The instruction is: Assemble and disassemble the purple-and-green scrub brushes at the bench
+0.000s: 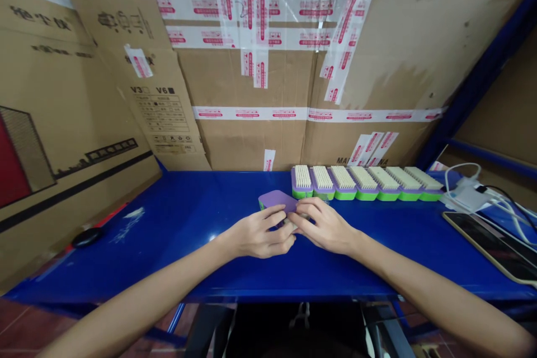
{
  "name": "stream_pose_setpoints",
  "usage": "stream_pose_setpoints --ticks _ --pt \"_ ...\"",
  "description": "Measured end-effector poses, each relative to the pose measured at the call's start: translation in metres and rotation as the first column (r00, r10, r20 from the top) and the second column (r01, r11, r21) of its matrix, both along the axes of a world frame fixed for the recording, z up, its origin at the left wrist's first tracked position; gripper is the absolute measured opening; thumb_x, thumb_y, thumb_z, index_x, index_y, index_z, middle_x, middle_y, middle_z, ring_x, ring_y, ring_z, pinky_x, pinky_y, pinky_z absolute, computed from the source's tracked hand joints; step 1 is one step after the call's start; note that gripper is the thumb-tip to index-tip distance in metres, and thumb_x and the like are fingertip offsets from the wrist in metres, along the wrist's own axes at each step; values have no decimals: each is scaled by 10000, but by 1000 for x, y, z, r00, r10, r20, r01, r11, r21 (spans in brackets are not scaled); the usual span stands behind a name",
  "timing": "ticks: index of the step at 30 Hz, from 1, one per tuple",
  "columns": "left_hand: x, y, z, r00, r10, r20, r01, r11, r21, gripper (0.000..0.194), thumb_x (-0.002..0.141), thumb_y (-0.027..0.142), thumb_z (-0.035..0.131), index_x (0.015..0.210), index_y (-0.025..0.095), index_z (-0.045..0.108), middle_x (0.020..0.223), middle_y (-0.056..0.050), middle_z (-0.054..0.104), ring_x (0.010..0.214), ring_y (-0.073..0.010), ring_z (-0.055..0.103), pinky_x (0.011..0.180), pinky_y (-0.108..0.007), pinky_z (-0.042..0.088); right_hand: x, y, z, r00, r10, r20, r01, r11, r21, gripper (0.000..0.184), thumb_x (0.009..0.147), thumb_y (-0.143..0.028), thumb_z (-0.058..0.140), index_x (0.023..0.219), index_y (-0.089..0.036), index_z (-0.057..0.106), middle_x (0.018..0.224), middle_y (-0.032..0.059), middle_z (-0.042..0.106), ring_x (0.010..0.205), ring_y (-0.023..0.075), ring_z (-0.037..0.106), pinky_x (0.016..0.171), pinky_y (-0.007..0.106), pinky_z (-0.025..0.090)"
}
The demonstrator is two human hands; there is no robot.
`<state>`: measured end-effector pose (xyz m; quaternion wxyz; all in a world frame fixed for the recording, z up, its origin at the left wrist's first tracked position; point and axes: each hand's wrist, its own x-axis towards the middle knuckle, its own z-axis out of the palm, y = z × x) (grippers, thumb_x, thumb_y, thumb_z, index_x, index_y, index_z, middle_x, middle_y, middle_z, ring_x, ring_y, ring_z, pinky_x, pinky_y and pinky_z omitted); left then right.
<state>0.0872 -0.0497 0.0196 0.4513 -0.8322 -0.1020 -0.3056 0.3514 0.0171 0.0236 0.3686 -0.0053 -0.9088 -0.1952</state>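
Note:
Both my hands meet at the middle of the blue table (180, 218), closed around one purple-backed brush (277, 199) with a green edge. My left hand (260, 233) grips it from the left, fingers curled over its near side. My right hand (323, 226) pinches it from the right. The brush lies back up, so its bristles are hidden. Just behind my right hand runs a row of several brushes (364, 182), bristles up, with purple and green bases, side by side.
Taped cardboard walls (251, 84) close off the back and left of the table. A black mouse-like object (86, 236) lies at the left. A phone (495, 244), a white charger (467, 193) and cables sit at the right by a blue rack post.

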Motion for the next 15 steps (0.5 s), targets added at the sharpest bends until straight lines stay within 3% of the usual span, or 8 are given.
stream_pose_setpoints --ticks 6,15 --pt "-1 3 0 999 -26 -30 26 999 21 267 921 227 912 1059 284 690 1131 -4 714 1040 -213 722 1087 -485 729 -1 1 -3 1000 16 -3 -16 997 73 314 1126 -126 621 1424 -116 721 1144 155 775 1202 316 720 1053 481 698" --pt "-14 15 -4 999 -30 -17 30 999 -16 300 867 126 869 1098 238 713 1122 -52 646 1110 -246 727 1103 -465 728 0 5 -1 998 -44 46 44 999 -1 298 1192 -248 558 1447 -156 682 1203 164 771 1184 319 735 1008 490 703"
